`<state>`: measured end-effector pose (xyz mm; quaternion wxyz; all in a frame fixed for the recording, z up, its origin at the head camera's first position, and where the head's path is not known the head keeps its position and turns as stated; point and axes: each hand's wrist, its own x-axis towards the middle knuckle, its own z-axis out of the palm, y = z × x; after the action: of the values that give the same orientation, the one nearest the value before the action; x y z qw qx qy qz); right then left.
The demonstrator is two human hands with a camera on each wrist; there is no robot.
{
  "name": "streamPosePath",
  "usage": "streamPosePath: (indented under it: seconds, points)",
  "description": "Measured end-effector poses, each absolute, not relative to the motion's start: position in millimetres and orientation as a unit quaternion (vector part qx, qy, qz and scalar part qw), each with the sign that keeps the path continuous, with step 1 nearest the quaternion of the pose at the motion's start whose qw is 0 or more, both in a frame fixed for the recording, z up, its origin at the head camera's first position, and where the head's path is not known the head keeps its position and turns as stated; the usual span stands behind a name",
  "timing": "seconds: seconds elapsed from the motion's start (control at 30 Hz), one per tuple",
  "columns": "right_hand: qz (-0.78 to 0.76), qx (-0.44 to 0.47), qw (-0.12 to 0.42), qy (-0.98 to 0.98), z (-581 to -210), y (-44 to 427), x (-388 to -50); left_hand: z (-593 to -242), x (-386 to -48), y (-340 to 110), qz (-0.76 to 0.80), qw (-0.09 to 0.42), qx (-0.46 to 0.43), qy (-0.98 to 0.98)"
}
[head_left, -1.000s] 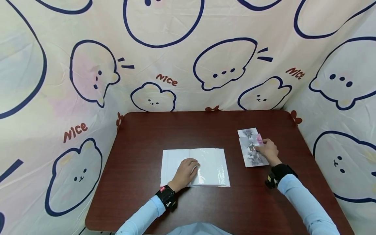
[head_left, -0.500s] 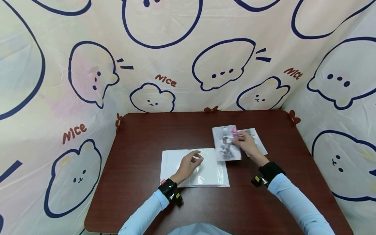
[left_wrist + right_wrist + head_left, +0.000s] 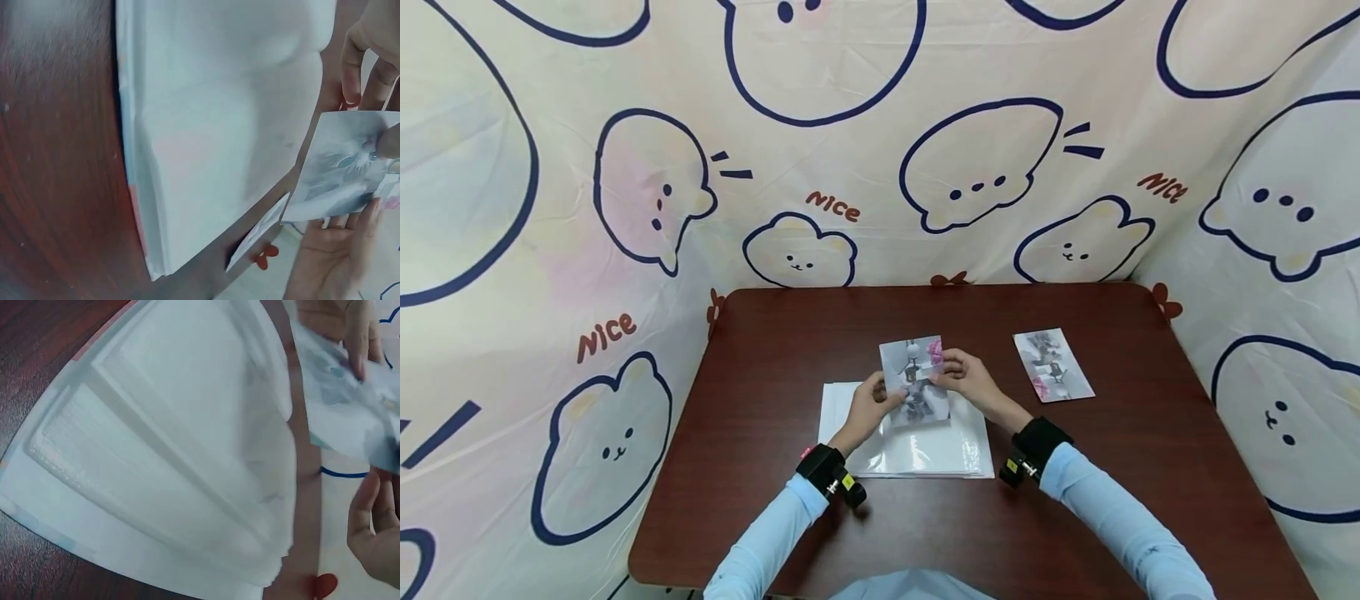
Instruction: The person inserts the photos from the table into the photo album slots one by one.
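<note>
Both hands hold a grey photo card (image 3: 913,379) with a pink patch, raised over the open album (image 3: 925,454) with clear plastic sleeves. My left hand (image 3: 867,408) pinches the card's left edge, thumb on its face. On the opposite edge, my right hand (image 3: 973,383) pinches it too. A furry animal face with blue eyes shows on the photo card (image 3: 344,162) in the left wrist view. The right wrist view has the album (image 3: 175,437) spread below, its sleeve pages slightly lifted and curved; the card is blurred there.
A second photo card (image 3: 1054,365) lies flat on the brown table (image 3: 1150,467), right of the album. Behind the table hangs a cloth (image 3: 880,167) printed with cartoon animals, close against its far edge.
My right hand has picked up the upper photo card from the right and brought it left over the album. My left hand has lifted off the pages and taken the card's left edge.
</note>
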<state>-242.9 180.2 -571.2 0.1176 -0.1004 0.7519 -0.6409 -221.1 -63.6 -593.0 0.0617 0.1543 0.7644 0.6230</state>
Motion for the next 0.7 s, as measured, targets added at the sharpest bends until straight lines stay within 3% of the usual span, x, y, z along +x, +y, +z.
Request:
streamPosePath:
  seconds: [0.17,0.27,0.33,0.5,0.6,0.7]
  points:
    - [-0.608,-0.111,0.14,0.774,-577,183,-253,-578,-227,-72,0.604,0.038,0.156,0.781]
    - [-0.6,-0.114,0.126,0.781,-580,182,-265,-600,-245,-77,0.594,-0.004,0.174,0.785]
    - [-0.599,-0.104,0.112,0.786,-583,183,-273,-623,-259,-81,0.574,-0.056,0.207,0.79]
    - [-0.59,-0.06,0.08,0.801,-587,189,-293,-635,-258,-74,0.379,-0.228,0.293,0.848]
    - [-0.586,-0.047,0.068,0.806,-588,192,-301,-620,-246,-65,0.225,-0.234,0.369,0.871]
    - [-0.588,-0.039,0.059,0.806,-588,194,-308,-617,-239,-57,0.121,-0.162,0.431,0.88]
